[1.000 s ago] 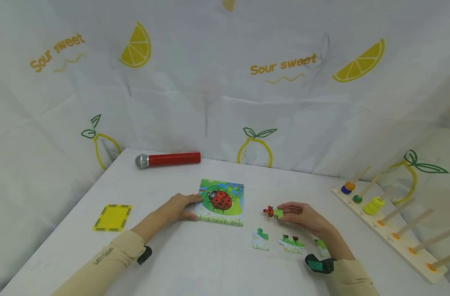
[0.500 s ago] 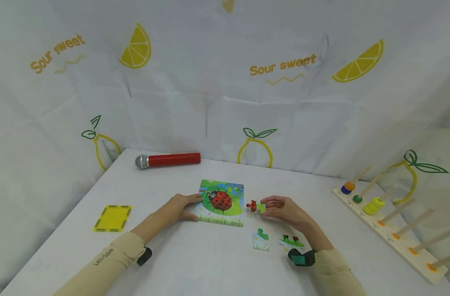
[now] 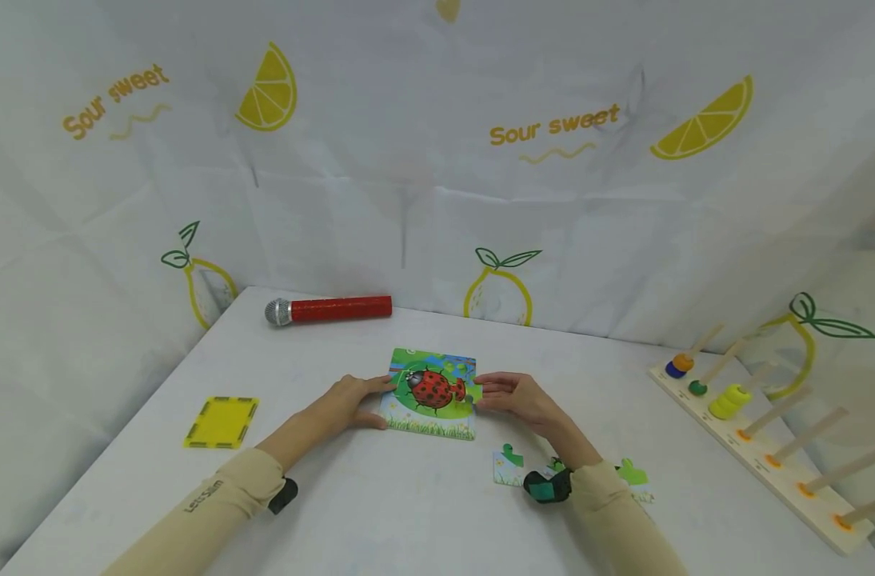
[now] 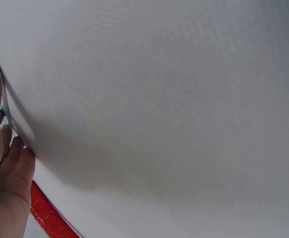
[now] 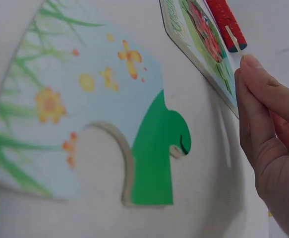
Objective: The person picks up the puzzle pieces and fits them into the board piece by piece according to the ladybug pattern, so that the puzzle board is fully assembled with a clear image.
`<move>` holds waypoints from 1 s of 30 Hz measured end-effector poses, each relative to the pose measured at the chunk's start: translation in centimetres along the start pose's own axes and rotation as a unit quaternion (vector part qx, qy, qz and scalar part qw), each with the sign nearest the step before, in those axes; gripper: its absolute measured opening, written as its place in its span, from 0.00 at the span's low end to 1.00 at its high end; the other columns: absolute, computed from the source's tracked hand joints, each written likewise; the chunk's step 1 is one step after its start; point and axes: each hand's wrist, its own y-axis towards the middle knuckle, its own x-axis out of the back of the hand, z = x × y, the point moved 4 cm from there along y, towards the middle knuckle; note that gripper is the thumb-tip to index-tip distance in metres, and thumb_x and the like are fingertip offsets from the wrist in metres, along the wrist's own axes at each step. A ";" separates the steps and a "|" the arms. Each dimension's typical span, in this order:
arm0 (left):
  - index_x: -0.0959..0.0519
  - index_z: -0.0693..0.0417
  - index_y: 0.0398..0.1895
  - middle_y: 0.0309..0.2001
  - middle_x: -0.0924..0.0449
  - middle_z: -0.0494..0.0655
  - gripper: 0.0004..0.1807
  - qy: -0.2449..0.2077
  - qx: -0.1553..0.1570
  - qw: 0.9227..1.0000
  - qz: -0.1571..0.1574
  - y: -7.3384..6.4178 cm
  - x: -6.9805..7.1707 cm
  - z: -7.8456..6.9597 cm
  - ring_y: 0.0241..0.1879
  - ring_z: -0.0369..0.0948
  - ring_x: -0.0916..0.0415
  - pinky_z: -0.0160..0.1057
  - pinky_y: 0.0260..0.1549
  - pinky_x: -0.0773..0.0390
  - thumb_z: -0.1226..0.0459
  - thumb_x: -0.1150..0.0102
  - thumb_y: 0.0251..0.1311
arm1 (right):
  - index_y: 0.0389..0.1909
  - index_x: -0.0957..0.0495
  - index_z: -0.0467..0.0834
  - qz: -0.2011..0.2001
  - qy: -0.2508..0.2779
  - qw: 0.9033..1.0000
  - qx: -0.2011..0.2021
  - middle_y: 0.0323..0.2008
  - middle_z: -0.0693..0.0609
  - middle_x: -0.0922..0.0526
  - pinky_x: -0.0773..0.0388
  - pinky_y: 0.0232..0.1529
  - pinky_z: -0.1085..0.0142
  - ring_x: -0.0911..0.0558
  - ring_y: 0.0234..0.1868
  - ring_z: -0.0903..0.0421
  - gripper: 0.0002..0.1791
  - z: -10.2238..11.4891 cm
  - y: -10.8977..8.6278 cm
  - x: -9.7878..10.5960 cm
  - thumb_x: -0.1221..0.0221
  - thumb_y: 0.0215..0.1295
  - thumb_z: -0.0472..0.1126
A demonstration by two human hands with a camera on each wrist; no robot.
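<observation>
A square ladybug puzzle board (image 3: 426, 427) lies flat on the white table. My left hand (image 3: 347, 402) rests against its left edge, fingers extended and thumb near the lower left corner; the left wrist view shows fingertips (image 4: 27, 157) right beside that edge. At the board's right side my right hand (image 3: 520, 398) pinches a red and green puzzle piece (image 3: 461, 390), which overlaps the ladybug in the head view. Edge-on, the piece (image 5: 234, 37) stands tilted above the board between thumb and fingertips. A flowered loose puzzle piece (image 5: 153, 168) with a green knob lies near the right wrist.
Two more loose pieces lie by the right forearm, one partly behind the wrist camera (image 3: 548, 486), one green-topped piece (image 3: 633, 473) beside the sleeve. A red microphone (image 3: 340, 309) lies at the back, a yellow square (image 3: 222, 422) at left, a wooden peg rack (image 3: 757, 466) at right.
My right hand has moved left with the pinched puzzle piece, from the open table to over the board's right edge. The left hand has stayed at the board's left edge.
</observation>
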 end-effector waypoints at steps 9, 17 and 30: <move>0.28 0.61 0.63 0.66 0.33 0.54 0.35 -0.001 0.001 1.000 0.001 0.0 0.0 0.0 0.64 0.55 0.35 0.53 0.61 0.33 0.57 0.31 0.52 | 0.53 0.24 0.29 0.013 -0.005 0.999 0.030 0.41 0.46 0.15 0.20 0.40 0.72 0.19 0.40 0.62 0.25 0.7 0.5 -1.3 0.32 0.54 0.32; 0.28 0.60 0.63 0.66 0.33 0.53 0.35 0.004 0.013 1.000 0.006 0.1 0.1 0.0 0.64 0.54 0.35 0.52 0.62 0.33 0.57 0.31 0.52 | 0.51 0.24 0.25 -0.037 -0.035 0.999 -0.006 0.37 0.42 0.16 0.21 0.35 0.74 0.21 0.34 0.63 0.21 1.5 0.8 -2.2 0.36 0.55 0.25; 0.28 0.59 0.63 0.66 0.32 0.53 0.35 0.009 0.015 1.000 0.005 0.1 0.0 0.0 0.62 0.54 0.33 0.52 0.61 0.32 0.57 0.31 0.52 | 0.43 0.23 0.26 -0.072 -0.093 0.992 -0.036 0.29 0.43 0.20 0.20 0.32 0.68 0.23 0.27 0.59 0.17 2.4 1.5 -2.8 0.34 0.51 0.22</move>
